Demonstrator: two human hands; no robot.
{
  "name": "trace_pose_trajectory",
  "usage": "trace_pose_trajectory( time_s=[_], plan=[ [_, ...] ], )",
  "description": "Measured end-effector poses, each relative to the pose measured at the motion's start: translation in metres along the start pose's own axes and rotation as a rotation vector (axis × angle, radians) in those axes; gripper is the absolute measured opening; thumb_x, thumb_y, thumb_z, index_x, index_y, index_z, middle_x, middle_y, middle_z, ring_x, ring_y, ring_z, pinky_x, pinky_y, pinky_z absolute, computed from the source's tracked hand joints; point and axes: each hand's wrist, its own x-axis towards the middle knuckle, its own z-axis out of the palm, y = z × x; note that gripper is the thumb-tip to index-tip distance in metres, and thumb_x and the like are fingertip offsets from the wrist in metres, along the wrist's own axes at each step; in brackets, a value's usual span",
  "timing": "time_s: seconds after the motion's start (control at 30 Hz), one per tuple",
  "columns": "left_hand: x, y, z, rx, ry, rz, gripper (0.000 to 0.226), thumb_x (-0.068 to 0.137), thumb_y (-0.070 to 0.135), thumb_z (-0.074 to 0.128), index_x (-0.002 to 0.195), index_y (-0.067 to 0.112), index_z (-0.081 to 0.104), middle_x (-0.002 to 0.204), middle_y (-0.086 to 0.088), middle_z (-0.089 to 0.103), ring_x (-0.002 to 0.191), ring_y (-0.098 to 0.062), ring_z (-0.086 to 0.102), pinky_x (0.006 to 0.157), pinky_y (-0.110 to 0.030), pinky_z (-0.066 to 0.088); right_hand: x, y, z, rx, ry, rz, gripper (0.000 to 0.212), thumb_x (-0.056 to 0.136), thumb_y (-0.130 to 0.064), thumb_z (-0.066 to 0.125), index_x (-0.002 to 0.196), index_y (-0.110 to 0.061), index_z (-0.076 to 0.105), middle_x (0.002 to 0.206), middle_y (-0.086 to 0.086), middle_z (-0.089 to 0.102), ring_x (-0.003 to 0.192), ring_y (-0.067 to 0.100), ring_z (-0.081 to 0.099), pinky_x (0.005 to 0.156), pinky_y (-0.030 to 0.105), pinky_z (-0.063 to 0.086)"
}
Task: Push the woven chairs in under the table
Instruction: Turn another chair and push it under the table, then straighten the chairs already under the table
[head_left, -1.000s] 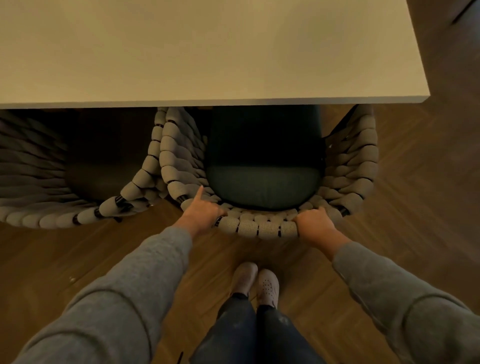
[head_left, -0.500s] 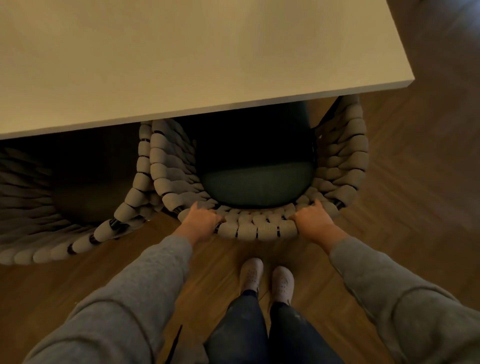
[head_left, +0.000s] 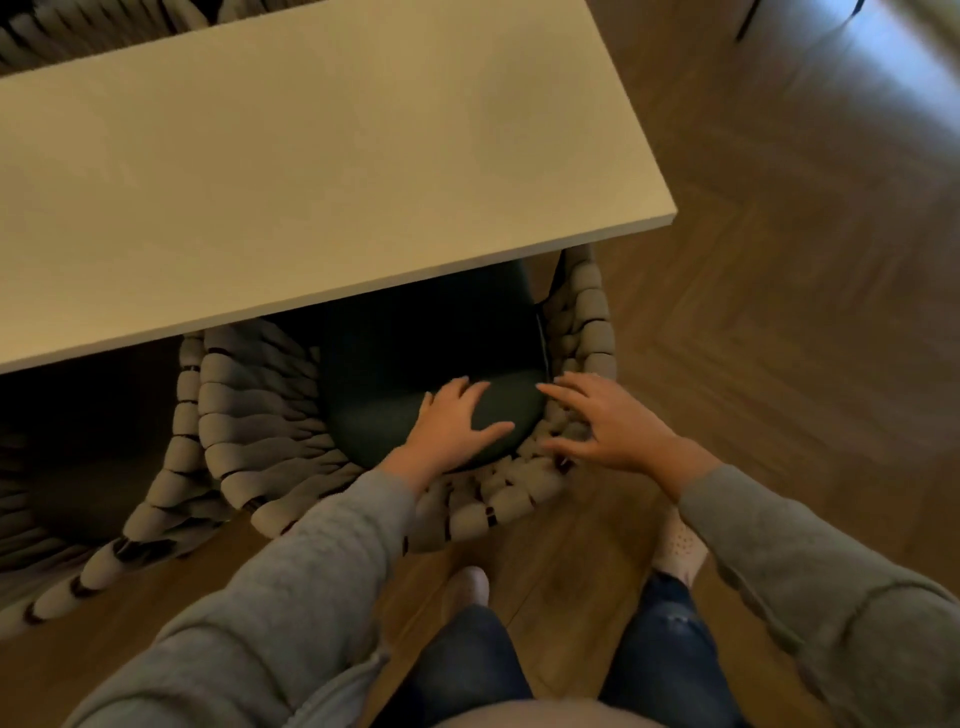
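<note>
Pushing step, near chair (head_left: 493, 512): its seat is about half under the table (head_left: 311, 171), and the woven back rim sticks out at 6 o'clock, toward the person. Neither hand grasps anything; the fingers are spread flat. Left hand (head_left: 457, 423) is over the dark cushion (head_left: 384, 410), right hand (head_left: 608, 423) over the woven side wall at the chair's 3 o'clock. Can't tell if either palm actually touches. Second chair (head_left: 156, 499) is at 9 o'clock, also partly under the table, its rim just beside the near chair's, maybe touching.

My read: the near chair is either done or one shove short, hard to call. If it needs more, don't press on the cushion, that only loads the seat downward. Put the palms on the back rim at 5 and 7 o'clock and push toward 12 with equal force, so it doesn't yaw into the second chair. Watch the woven arm at 2 o'clock near the table corner. Legs may drag on the wood floor (head_left: 779, 364), so go slow. Second chair sticks out too, likely next.
</note>
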Motion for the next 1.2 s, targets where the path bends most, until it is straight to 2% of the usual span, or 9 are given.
trace_pose_trajectory(
  time_s=[0.1,0.27,0.43,0.53,0.6,0.7,0.87,1.03,1.2],
  plan=[
    [0.036,0.057,-0.007,0.023,0.115,-0.007,0.07,0.091,0.052,0.056,0.15,0.025,0.03,0.158,-0.006,0.02,0.148,-0.023,0.012,0.119,-0.047,0.004,0.004,0.055,-0.036,0.003,0.118,-0.015,0.071,0.088,-0.056,0.058,0.148,-0.025,0.036,0.147,0.008,0.043,0.137,0.024,0.038,0.115,0.041,0.031],
    [0.079,0.147,-0.013,0.001,0.051,-0.168,0.069,0.091,0.049,0.059,0.149,0.022,0.034,0.157,-0.011,0.021,0.148,-0.029,0.01,0.119,-0.056,0.002,0.006,0.153,-0.108,-0.112,-0.023,0.056,0.071,0.089,-0.062,0.051,0.149,-0.028,0.033,0.152,0.007,0.035,0.142,0.024,0.029,0.118,0.041,0.025],
    [0.12,0.233,-0.016,0.107,-0.038,-0.231,0.064,0.09,0.052,0.057,0.144,0.023,0.04,0.152,-0.013,0.028,0.145,-0.034,0.016,0.116,-0.06,0.002,0.017,0.238,-0.18,-0.202,-0.142,0.106,0.071,0.088,-0.069,0.044,0.145,-0.027,0.043,0.155,0.012,0.03,0.143,0.028,0.026,0.118,0.042,0.022],
    [0.144,0.278,-0.04,0.165,-0.077,-0.228,0.06,0.091,0.05,0.056,0.141,0.019,0.044,0.143,-0.011,0.044,0.136,-0.03,0.037,0.115,-0.054,0.022,0.04,0.268,-0.213,-0.31,-0.176,0.086,0.07,0.089,-0.064,0.049,0.146,-0.025,0.041,0.156,0.015,0.027,0.145,0.03,0.023,0.119,0.042,0.02],
    [0.167,0.302,-0.062,0.097,-0.071,-0.216,0.056,0.091,0.049,0.058,0.136,0.018,0.048,0.135,-0.006,0.053,0.125,-0.026,0.05,0.106,-0.044,0.04,0.062,0.286,-0.233,-0.377,-0.209,0.076,0.07,0.088,-0.058,0.055,0.147,-0.025,0.038,0.156,0.015,0.025,0.145,0.03,0.02,0.119,0.042,0.02],
    [0.203,0.326,-0.101,0.026,0.024,-0.213,0.053,0.09,0.049,0.059,0.132,0.017,0.052,0.131,-0.005,0.057,0.119,-0.025,0.055,0.096,-0.037,0.046,0.105,0.307,-0.263,-0.448,-0.239,0.053,0.075,0.086,-0.054,0.062,0.15,-0.027,0.034,0.157,0.015,0.022,0.146,0.03,0.018,0.119,0.044,0.018],
    [0.281,0.329,-0.184,-0.039,0.316,-0.289,0.042,0.093,0.046,0.055,0.126,0.02,0.058,0.116,-0.003,0.065,0.108,-0.023,0.06,0.078,-0.032,0.044,0.204,0.332,-0.33,-0.523,-0.203,-0.042,0.084,0.085,-0.053,0.065,0.153,-0.029,0.023,0.158,0.013,0.02,0.147,0.029,0.016,0.12,0.048,0.015],
    [0.365,0.3,-0.248,-0.059,0.389,-0.393,0.049,0.092,0.042,0.056,0.135,0.019,0.052,0.129,-0.008,0.054,0.117,-0.029,0.052,0.09,-0.039,0.045,0.296,0.354,-0.39,-0.519,-0.176,-0.099,0.089,0.084,-0.052,0.066,0.154,-0.029,0.016,0.157,0.013,0.023,0.147,0.028,0.017,0.119,0.048,0.016],
    [0.438,0.272,-0.288,-0.043,0.38,-0.51,0.071,0.09,0.048,0.058,0.148,0.019,0.03,0.154,-0.014,0.023,0.141,-0.034,0.025,0.112,-0.049,0.027,0.374,0.375,-0.428,-0.534,-0.23,-0.145,0.094,0.084,-0.051,0.067,0.155,-0.029,0.01,0.158,0.013,0.022,0.148,0.028,0.015,0.12,0.048,0.013]
  ],
)
